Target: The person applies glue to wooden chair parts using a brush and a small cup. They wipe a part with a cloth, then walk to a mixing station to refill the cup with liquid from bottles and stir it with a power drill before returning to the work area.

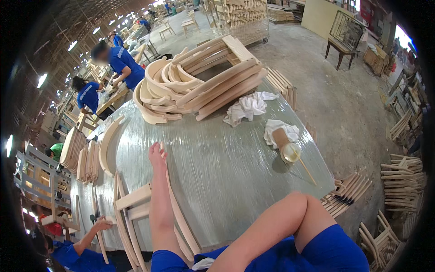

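My left hand (pixel 157 154) is closed round the far end of a long wooden post of a pale chair frame (pixel 134 196). Slightly curved posts and crosspieces make up this frame, which lies on the near left of the table, partly behind my left forearm. My right arm bends at the elbow and its forearm runs down toward the lower edge; the right hand is out of view. A bit of white cloth (pixel 204 263) shows by my body at the bottom. Left of the frame, a co-worker's hand (pixel 104 223) reaches to its side.
On the plastic-wrapped table (pixel 217 172) lie a pile of curved wooden parts (pixel 163 90), white rags (pixel 248 109), a cup of clear yellowish liquid (pixel 291 153) with a stick, and a single curved piece (pixel 108 147). Stacked slats (pixel 348 192) stand beyond the right edge. Other workers are at left.
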Tool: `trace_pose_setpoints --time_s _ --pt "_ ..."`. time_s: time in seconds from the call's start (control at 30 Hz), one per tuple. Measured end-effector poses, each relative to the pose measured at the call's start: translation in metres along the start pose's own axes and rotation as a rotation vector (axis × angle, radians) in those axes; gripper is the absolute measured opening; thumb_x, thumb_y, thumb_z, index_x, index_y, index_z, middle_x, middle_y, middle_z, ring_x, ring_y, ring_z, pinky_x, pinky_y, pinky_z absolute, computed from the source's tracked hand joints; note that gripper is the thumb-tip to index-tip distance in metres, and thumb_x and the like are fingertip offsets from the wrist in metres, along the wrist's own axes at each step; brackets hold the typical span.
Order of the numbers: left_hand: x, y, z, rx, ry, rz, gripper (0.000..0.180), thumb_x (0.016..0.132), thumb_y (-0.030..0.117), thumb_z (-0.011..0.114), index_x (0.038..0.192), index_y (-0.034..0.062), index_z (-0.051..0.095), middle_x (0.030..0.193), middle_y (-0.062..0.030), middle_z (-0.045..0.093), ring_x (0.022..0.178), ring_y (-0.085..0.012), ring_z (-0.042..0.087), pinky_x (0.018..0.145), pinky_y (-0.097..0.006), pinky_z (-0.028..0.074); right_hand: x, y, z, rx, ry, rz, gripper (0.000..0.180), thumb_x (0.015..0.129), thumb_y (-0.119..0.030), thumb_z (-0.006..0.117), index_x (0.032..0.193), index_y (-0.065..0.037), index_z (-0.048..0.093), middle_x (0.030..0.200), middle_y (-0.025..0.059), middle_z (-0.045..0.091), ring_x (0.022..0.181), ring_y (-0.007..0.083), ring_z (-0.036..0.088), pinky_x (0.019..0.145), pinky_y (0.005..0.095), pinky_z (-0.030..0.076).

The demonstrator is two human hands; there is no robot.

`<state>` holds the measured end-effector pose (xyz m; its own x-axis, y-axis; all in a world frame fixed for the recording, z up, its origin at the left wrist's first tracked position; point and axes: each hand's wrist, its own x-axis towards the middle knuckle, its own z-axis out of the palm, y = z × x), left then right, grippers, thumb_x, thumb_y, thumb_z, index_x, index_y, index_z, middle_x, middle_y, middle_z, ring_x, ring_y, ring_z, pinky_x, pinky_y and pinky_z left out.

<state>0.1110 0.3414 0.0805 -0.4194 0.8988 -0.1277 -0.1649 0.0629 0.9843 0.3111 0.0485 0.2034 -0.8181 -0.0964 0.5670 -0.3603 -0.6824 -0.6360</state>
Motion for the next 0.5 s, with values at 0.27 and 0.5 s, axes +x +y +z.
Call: trace_pose_setpoints --time_s 0.27,0.5 --pt "0.235 -0.037 0.021 0.223 0.13 0.155 0.049 0.077 0.026 0.061 0.117 0.0035 0.044 0.104 -0.0106 0.053 0.086 -0.0225 0.052 0.067 -0.036 0.046 -0.018 -0.059 -0.144 -0.173 0.316 -0.042 0.026 0.082 -0.011 0.056 0.106 0.0 0.049 0.093 0.0059 0.056 0.09 0.0128 0.053 0.077 0.0279 0.044" --pt "0.337 -0.035 0.064 0.704 0.169 0.358 0.068 0.073 0.035 0.07 0.118 -0.009 0.044 0.106 -0.0182 0.059 0.089 -0.03 0.059 0.077 -0.038 0.047 -0.067 -0.087 -0.218 -0.324 0.711 -0.062 0.025 0.082 -0.01 0.056 0.104 -0.001 0.05 0.092 0.0053 0.055 0.089 0.0124 0.053 0.077 0.0275 0.044"
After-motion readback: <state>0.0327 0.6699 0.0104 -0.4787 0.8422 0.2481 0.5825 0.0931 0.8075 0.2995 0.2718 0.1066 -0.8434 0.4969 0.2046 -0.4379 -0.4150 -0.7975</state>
